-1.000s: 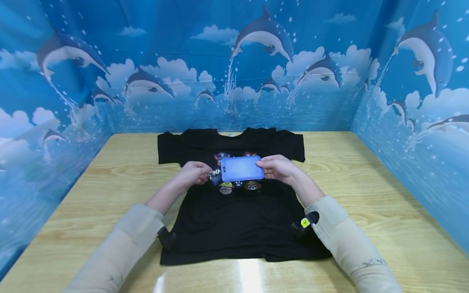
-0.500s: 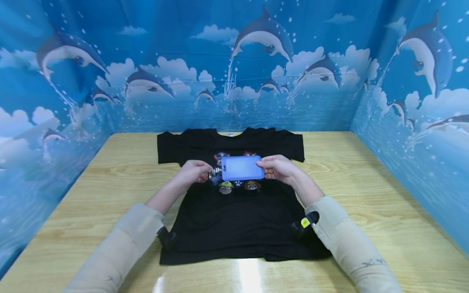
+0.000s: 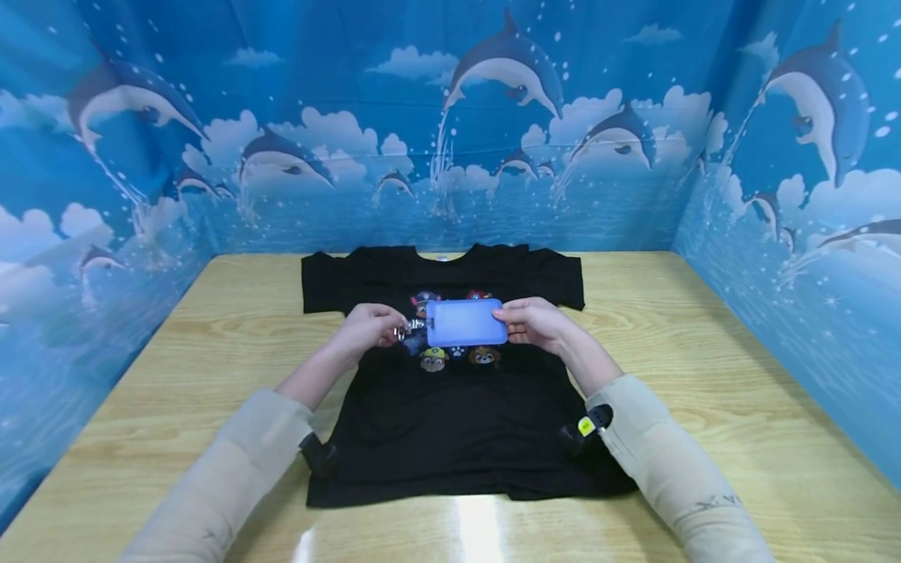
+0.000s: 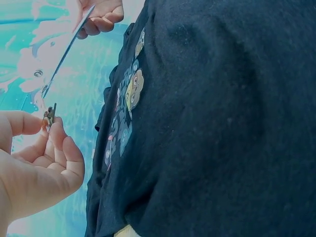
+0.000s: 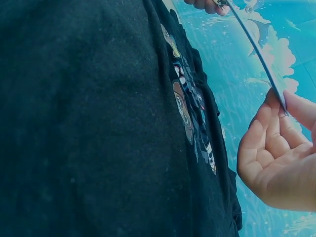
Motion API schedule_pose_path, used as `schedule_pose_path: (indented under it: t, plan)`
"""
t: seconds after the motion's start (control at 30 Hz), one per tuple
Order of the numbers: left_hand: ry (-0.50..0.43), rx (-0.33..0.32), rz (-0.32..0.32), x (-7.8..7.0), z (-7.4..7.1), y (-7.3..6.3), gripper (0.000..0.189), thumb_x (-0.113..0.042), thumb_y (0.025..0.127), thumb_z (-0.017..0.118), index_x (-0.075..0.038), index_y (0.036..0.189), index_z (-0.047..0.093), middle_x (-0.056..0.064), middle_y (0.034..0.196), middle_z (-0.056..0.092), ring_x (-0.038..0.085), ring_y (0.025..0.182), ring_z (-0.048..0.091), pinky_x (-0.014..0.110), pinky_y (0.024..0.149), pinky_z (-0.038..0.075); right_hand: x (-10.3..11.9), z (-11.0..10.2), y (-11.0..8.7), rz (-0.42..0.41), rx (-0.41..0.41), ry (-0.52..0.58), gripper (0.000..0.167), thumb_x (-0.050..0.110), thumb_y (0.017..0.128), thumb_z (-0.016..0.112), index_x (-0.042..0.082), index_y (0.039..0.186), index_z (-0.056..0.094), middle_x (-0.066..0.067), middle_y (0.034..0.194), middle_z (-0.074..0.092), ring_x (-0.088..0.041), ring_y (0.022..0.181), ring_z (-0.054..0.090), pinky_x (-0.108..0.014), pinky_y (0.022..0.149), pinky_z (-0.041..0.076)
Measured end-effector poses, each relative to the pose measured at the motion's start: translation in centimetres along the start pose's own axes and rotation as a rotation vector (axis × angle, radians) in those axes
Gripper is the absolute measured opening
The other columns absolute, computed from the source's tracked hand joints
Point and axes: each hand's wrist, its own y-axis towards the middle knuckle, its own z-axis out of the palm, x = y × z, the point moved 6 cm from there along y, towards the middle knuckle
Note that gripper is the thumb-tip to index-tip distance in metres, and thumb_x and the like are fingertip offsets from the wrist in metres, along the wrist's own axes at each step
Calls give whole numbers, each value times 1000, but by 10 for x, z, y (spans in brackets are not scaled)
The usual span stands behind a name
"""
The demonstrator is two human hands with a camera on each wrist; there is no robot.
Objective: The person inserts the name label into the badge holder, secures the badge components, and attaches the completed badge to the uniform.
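Observation:
A flat blue badge holder [image 3: 467, 323] is held up level above a black T-shirt [image 3: 450, 430], with its slotted end toward the left. My right hand [image 3: 538, 324] pinches its right end between thumb and fingers; the right wrist view shows the holder [image 5: 259, 54] edge-on and thin. At the slotted end, my left hand [image 3: 368, 328] pinches a small metal clasp [image 3: 408, 330] by thumb and fingertips. In the left wrist view the clasp [image 4: 50, 116] sits between thumb and index finger, close to the holder's near end. Whether clasp and holder are joined cannot be made out.
The T-shirt lies spread on a wooden table [image 3: 704, 375], its printed cartoon faces [image 3: 433, 360] partly behind the badge holder. A blue dolphin-print curtain [image 3: 394, 141] encloses the back and both sides. Dark wrist cameras [image 3: 320, 455] are strapped to both sleeves.
My left hand has shifted slightly up, and more of the metal clasp shows at its fingertips. The badge holder and my right hand have stayed almost still.

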Motion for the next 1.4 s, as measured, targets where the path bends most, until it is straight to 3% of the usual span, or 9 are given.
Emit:
schedule_pose_path:
  t: [0.3, 0.43, 0.53, 0.8, 0.9, 1.0, 1.13, 1.27, 1.4]
  plan:
    - [21, 10, 33, -4, -3, -1, 23, -10, 93, 50, 7, 102, 62, 10, 89, 55, 17, 73, 52, 31, 75, 48, -1, -1, 0, 13, -11, -41, 17, 12, 91, 57, 13, 75, 62, 1, 65, 59, -10, 60, 56, -27, 65, 47]
    - [46, 27, 35, -6, -2, -1, 23, -12, 94, 49, 5, 101, 63, 11, 93, 55, 19, 77, 52, 34, 79, 47, -3, -3, 1, 28, -40, -135, 6, 14, 89, 61, 8, 87, 61, 1, 65, 59, -10, 60, 56, -27, 63, 47]
    - [65, 42, 40, -10, -1, -1, 23, -14, 95, 49, 3, 101, 63, 12, 97, 55, 21, 79, 52, 36, 81, 47, -5, -5, 2, 33, -57, -222, 12, 15, 88, 62, 6, 95, 58, 1, 67, 61, -11, 63, 58, -28, 63, 46]
    - [66, 84, 69, -18, 5, -3, 22, -10, 93, 51, 6, 101, 62, 8, 86, 54, 16, 73, 51, 33, 77, 47, -10, -7, 7, 7, -73, -524, 21, 22, 86, 66, 9, 71, 58, -1, 74, 58, -16, 68, 49, -25, 54, 37]
    - [74, 93, 67, -18, 8, -3, 21, -10, 93, 51, 5, 100, 63, 7, 85, 54, 16, 72, 51, 32, 76, 46, -11, -6, 7, 3, -82, -596, 19, 23, 85, 67, 5, 84, 64, -2, 77, 61, -17, 68, 49, -25, 52, 36]
    - [88, 92, 63, -18, 10, -3, 21, -11, 92, 52, 5, 100, 64, 7, 84, 55, 17, 71, 51, 31, 74, 45, -9, -3, 8, 1, -95, -663, 29, 24, 85, 67, 2, 103, 65, -4, 82, 60, -18, 69, 49, -25, 52, 37]
    - [103, 99, 69, -19, 11, -3, 21, -12, 92, 53, 4, 99, 64, 7, 86, 55, 18, 72, 52, 30, 72, 44, -6, -1, 10, -3, -115, -715, 36, 25, 86, 67, 1, 112, 64, -11, 100, 59, -23, 85, 52, -31, 67, 44]
    - [110, 116, 90, -21, 13, -2, 20, -13, 92, 54, 3, 98, 65, 7, 85, 56, 17, 71, 52, 30, 71, 44, 1, 4, 12, -70, -121, -703, 32, 19, 86, 66, 1, 112, 64, -14, 114, 59, -26, 102, 53, -41, 88, 43]
    - [123, 138, 103, -24, 15, -2, 20, -13, 92, 54, 2, 98, 65, 7, 85, 56, 17, 72, 53, 35, 75, 45, 11, 18, 11, -180, -43, -669, 35, 13, 85, 66, 0, 117, 61, -13, 113, 61, -26, 103, 55, -41, 89, 43]
